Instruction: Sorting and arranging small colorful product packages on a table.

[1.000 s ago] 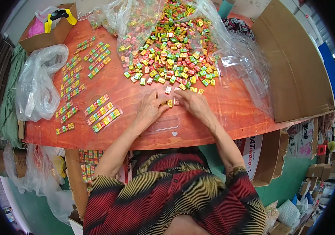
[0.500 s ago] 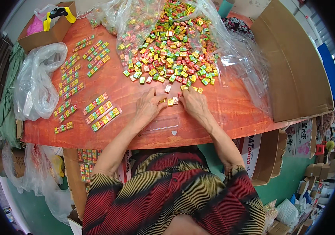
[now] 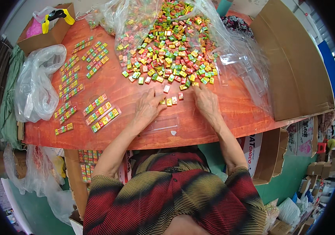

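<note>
My left hand (image 3: pixel 148 106) rests on the table with thumb and forefinger closed on a small yellow box (image 3: pixel 162 101) at the left end of a short row. Beside it in that row stand another yellow box (image 3: pixel 169 102), a whitish box (image 3: pixel 174 100) and, slightly apart, a red box (image 3: pixel 180 96). A whitish-red box (image 3: pixel 166 89) lies just beyond them. My right hand (image 3: pixel 206 103) is to the right of the row, fingers stretched toward a yellow box (image 3: pixel 195 84) at the near edge of the pile. A clear plastic tray (image 3: pixel 161 125) lies nearer my body.
A large heap of small coloured boxes (image 3: pixel 171 51) spreads at the back under plastic film (image 3: pixel 241 62). Filled trays (image 3: pixel 105 119) and rows of boxes (image 3: pixel 71 90) lie left. A plastic bag (image 3: pixel 36 84), an open carton (image 3: pixel 46 33) and a tall cardboard panel (image 3: pixel 292 62) border the table (image 3: pixel 198 133).
My right hand has moved off the row to the right, leaving the red box standing at its right end. My left hand has stayed nearly in place.
</note>
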{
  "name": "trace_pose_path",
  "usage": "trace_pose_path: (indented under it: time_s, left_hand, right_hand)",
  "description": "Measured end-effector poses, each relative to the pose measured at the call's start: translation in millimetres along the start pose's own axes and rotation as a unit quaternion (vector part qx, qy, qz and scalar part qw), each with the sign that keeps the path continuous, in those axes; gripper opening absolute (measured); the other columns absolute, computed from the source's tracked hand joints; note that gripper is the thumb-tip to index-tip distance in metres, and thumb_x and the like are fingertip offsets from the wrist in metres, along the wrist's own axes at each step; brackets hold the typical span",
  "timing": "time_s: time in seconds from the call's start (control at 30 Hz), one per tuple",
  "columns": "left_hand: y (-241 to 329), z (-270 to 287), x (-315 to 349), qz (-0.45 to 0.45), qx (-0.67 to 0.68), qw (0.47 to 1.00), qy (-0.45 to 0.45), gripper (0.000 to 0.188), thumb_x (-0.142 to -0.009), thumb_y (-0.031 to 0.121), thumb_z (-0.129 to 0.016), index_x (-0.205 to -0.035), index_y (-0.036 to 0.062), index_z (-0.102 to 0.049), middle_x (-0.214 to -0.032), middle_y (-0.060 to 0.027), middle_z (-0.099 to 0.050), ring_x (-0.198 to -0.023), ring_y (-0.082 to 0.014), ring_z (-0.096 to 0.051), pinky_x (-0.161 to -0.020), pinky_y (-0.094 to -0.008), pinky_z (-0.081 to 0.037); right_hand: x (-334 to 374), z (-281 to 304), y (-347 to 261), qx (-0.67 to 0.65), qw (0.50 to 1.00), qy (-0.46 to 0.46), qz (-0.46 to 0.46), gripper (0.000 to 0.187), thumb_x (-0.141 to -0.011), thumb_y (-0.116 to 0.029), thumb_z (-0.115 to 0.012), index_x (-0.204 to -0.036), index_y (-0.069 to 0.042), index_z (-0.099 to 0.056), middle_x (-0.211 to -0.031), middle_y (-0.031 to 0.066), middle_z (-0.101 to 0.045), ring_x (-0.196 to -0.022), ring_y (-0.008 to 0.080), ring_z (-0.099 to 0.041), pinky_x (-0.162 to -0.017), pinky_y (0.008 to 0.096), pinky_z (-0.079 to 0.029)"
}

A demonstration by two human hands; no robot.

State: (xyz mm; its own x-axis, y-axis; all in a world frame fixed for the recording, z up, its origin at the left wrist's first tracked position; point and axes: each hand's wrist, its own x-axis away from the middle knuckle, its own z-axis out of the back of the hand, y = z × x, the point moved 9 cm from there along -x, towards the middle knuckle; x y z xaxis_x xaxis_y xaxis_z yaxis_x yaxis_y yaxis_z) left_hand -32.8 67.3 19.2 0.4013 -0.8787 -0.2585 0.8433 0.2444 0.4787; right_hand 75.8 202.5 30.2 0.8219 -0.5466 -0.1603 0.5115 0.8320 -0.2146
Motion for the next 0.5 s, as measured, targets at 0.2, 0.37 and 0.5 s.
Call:
trace_pose_path:
  time_s: [0.2,0.37,0.5]
  left_hand:
    - [5,-2,-3,0.000,0.018,1.000,-0.005,0.037,-0.065,0.025,-0.073,-0.099,0.0153,-0.064,-0.087,-0.0098,-0.048,-0.082,-0.0280,-0.052,-0.067,-0.0396,-0.044]
    - [8,-3,-4,-0.002,0.012,1.000,-0.004,0.035,-0.066,0.024,-0.072,-0.099,0.0139,-0.064,-0.085,-0.0094,-0.048,-0.082,-0.0274,-0.053,-0.068,-0.0389,-0.044]
    - [8,-3,-5,0.010,0.010,1.000,-0.012,0.036,-0.067,0.021,-0.072,-0.100,0.0122,-0.063,-0.084,-0.0099,-0.048,-0.082,-0.0277,-0.052,-0.070,-0.0384,-0.043]
  right_hand:
    - [3,-19,-46,-0.083,0.989,-0.019,0.123,0.018,-0.080,-0.006,-0.049,-0.097,-0.004,-0.055,-0.087,0.0141,-0.054,-0.078,0.0321,-0.057,-0.062,0.0397,-0.047]
    - [8,-28,-47,-0.123,0.983,-0.042,0.133,0.018,-0.079,-0.007,-0.053,-0.097,-0.003,-0.054,-0.090,0.0151,-0.052,-0.079,0.0339,-0.056,-0.064,0.0408,-0.046]
    - [8,-13,-54,-0.190,0.973,-0.036,0.123,0.011,-0.078,-0.008,-0.053,-0.085,0.001,-0.052,-0.085,0.0194,-0.050,-0.077,0.0381,-0.055,-0.066,0.0443,-0.045]
